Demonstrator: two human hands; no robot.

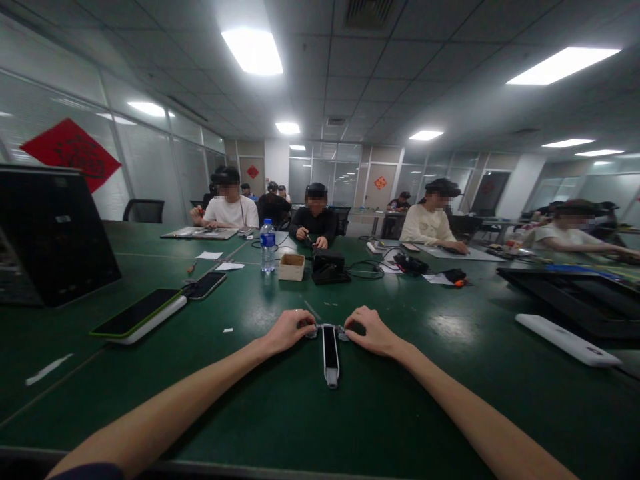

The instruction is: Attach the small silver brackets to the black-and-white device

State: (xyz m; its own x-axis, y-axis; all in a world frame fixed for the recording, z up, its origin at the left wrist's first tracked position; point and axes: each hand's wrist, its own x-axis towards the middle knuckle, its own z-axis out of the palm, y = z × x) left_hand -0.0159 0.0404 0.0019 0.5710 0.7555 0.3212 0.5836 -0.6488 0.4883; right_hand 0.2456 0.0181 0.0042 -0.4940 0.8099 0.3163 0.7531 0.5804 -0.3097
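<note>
A slim white-edged device with a dark face (331, 350) lies on the green counter (235, 407) between the person's hands, its narrow pale grey end nearest the person. The left hand (289, 329) is at its far end, thumb and fingers closed on a small grey piece (311, 332) at the device's left side; the right hand (371, 331) mirrors this, its fingers closed on the other grey piece (343, 335) at the right side. Off to the left, a lime-edged phone (143, 312) lies near a second dark phone (208, 285), and a black panel with an HP logo (55, 237) stands farther left. Beyond the hands, a clear water bottle (268, 250) stands just beside a small pale open box (291, 268). To the right, a long white object (565, 339) lies near a large black frame (575, 293). Several people sit across the counter, including one in a black top (315, 220).
</note>
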